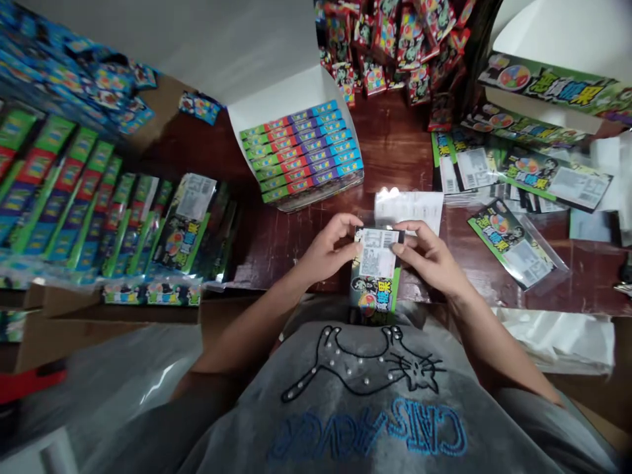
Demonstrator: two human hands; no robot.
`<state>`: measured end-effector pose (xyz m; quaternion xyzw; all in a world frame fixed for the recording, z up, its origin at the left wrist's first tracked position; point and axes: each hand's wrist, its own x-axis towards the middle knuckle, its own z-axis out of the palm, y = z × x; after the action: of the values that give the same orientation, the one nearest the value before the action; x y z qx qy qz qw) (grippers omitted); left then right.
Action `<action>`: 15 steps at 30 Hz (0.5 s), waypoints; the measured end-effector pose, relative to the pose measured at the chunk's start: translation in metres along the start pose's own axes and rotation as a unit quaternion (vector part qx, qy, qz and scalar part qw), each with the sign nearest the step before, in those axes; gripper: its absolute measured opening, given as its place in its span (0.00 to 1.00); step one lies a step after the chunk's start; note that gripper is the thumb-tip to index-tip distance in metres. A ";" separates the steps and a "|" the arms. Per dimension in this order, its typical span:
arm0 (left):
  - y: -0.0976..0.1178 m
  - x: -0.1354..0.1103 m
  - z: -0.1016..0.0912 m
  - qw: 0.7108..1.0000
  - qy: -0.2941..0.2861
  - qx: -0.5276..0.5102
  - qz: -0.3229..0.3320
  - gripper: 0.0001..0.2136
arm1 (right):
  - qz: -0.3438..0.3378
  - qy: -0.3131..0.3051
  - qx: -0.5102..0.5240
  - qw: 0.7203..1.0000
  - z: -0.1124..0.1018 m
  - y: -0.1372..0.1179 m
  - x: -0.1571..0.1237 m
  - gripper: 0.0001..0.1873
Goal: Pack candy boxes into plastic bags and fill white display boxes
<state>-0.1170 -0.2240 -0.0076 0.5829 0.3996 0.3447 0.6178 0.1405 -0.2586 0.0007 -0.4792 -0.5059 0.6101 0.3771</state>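
Observation:
A flat black and green candy package [380, 276] with a white barcode label hangs upright close to my chest, at the table's front edge. My left hand [336, 243] pinches its upper left corner between thumb and fingers. At the upper right corner my right hand [427, 253] grips the same package, thumb on the label. Just behind it, a white printed sheet [415, 205] lies on the table, partly covered by my fingers. The lower end of the package reaches down in front of my grey shirt.
An open white carton [296, 105] holds rows of striped candy boxes [306, 155]. To the left, more striped boxes [64, 191] stand beside blue packets [113, 85]. Red packets [395, 39] are heaped at the back. Labelled black and green packages [516, 243] lie on the right.

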 end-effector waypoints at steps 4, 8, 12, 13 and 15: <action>0.011 0.010 0.008 0.996 0.092 0.013 0.014 0.07 | -0.101 0.112 -0.091 0.984 0.005 -0.003 -0.003 0.15; 0.027 0.017 0.009 0.995 0.094 0.007 -0.015 0.12 | -0.129 0.131 -0.129 0.975 0.005 -0.013 -0.002 0.19; 0.041 0.025 0.006 0.998 0.037 0.056 -0.019 0.10 | -0.054 0.094 -0.092 0.990 -0.004 -0.033 0.004 0.08; 0.044 0.028 0.006 0.998 0.030 0.059 -0.023 0.10 | -0.027 0.096 -0.077 0.992 -0.006 -0.037 0.007 0.08; 0.050 0.034 0.006 0.997 0.027 0.056 -0.039 0.08 | 0.029 0.106 -0.034 0.993 -0.008 -0.044 0.015 0.10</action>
<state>-0.0946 -0.1925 0.0386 0.5909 0.4574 0.3127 0.5864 0.1433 -0.2333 0.0406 -0.5682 -0.4696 0.5492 0.3937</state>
